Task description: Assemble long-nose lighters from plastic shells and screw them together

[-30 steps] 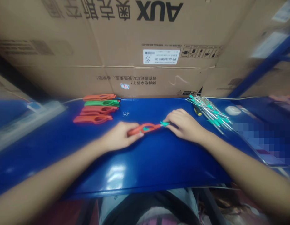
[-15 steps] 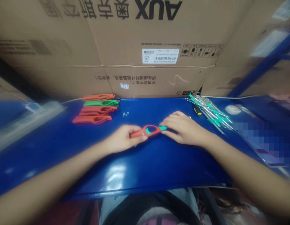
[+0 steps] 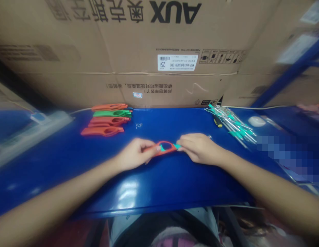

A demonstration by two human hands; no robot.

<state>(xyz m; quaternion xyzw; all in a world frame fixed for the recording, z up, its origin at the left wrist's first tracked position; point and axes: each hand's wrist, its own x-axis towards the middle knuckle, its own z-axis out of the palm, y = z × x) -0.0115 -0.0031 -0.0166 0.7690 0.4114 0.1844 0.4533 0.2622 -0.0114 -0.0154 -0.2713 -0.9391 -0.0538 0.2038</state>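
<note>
An orange plastic handle point(image 3: 166, 148) with a teal insert lies low over the blue table point(image 3: 159, 185) between my two hands. My left hand point(image 3: 135, 154) is closed on the handle's left end, thumb and fingers pinching it. My right hand point(image 3: 197, 147) is closed on the teal piece at the handle's right end. Both wrists rest near the tabletop.
Several finished orange handles and one green one point(image 3: 109, 118) lie in a row at the back left. A pile of teal-tipped metal rods point(image 3: 232, 123) and a yellow-handled screwdriver point(image 3: 217, 122) sit at the back right, near a white disc point(image 3: 256, 120). Large cardboard boxes point(image 3: 159, 51) stand behind the table.
Both hands have drawn toward me with the orange handle. They have closed in on each other, so less of the handle shows between them.
</note>
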